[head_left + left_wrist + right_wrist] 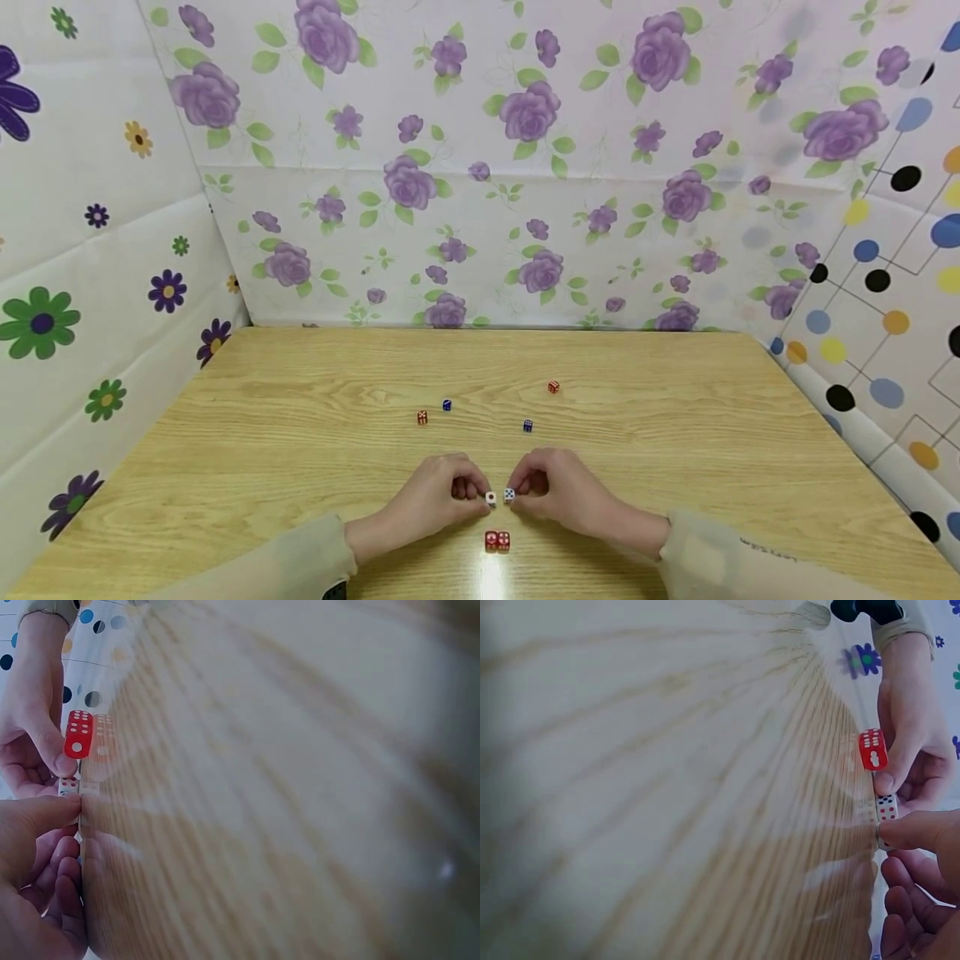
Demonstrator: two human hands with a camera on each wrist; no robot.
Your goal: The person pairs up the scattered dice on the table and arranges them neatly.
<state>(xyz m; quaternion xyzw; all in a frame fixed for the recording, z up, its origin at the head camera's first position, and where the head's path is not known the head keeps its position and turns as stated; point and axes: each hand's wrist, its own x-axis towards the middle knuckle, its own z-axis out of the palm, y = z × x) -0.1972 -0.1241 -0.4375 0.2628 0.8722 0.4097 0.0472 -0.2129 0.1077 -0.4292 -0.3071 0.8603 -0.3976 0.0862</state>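
My left hand (438,497) pinches a white die (491,498) with a red dot on top, between thumb and forefinger. Facing it, my right hand (561,493) pinches another white die (509,495) showing dark pips. A narrow gap separates these two dice in the head view, low over the wood. Nearer the front, two red dice (497,541) lie side by side on the table, touching or nearly so. Both wrist views show the thumbs at the white dice, with a red die (79,735) beside them.
Farther back on the wooden table (300,375) lie a red die (422,417) and a blue die (447,405) on the left, a blue die (528,426) near the middle and a red die (553,387) to the right. Patterned cloth (480,217) walls the back and sides.
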